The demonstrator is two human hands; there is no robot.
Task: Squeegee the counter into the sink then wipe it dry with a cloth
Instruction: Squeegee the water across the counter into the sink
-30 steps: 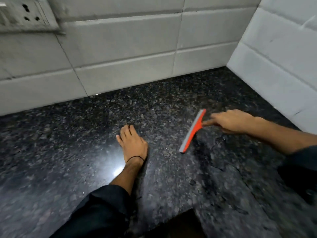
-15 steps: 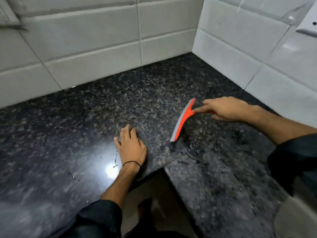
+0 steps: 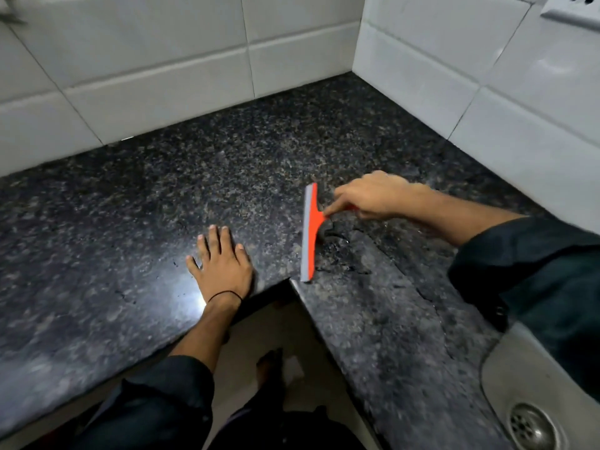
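An orange squeegee [image 3: 311,233] with a grey blade stands on the dark speckled granite counter [image 3: 168,190], near the inner corner of its L-shaped front edge. My right hand [image 3: 373,196] grips its handle from the right. A streak of water [image 3: 344,254] lies just right of the blade. My left hand [image 3: 222,263] rests flat on the counter with its fingers spread, left of the squeegee. A steel sink [image 3: 532,397] with a round drain shows at the bottom right. No cloth is in view.
White tiled walls [image 3: 162,66] meet at a corner behind the counter. A wall socket [image 3: 574,8] sits at the top right. Below the counter's inner corner I see the floor and my foot [image 3: 269,371].
The squeegee has been pulled toward me and the blade has turned more upright in view. The view has shifted right, and the sink has come into sight. My left hand stayed flat.
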